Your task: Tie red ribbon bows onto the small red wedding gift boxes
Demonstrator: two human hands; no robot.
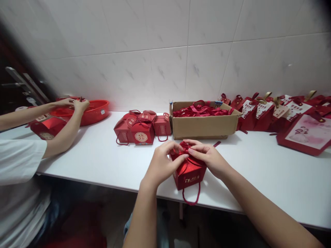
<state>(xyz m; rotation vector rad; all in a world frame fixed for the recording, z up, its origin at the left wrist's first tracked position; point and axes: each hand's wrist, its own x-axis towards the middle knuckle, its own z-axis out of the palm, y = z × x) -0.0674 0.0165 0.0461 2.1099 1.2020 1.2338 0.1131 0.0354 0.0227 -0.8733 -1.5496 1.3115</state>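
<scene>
A red gift box (190, 175) with gold lettering stands close to the table's front edge, its twisted cord handle (191, 201) hanging over the near side. On top of it lies a red ribbon (185, 146), partly covered by fingers. My left hand (169, 160) pinches the ribbon from the left, thumb and fingers brought together. From the right, my right hand (207, 156) grips the ribbon too, with its thumb over the box's top. A loose dark red ribbon end (217, 144) shows past my right fingers. How the ribbon is looped is hidden.
Behind the box is a cardboard box (204, 127) full of red ribbons. Several red gift boxes (142, 132) stand left of it, several decorated gift bags (263, 112) right. At left a co-worker's hands (77, 103) are over a red basin (97, 112). The white table (108, 165) meets a tiled wall.
</scene>
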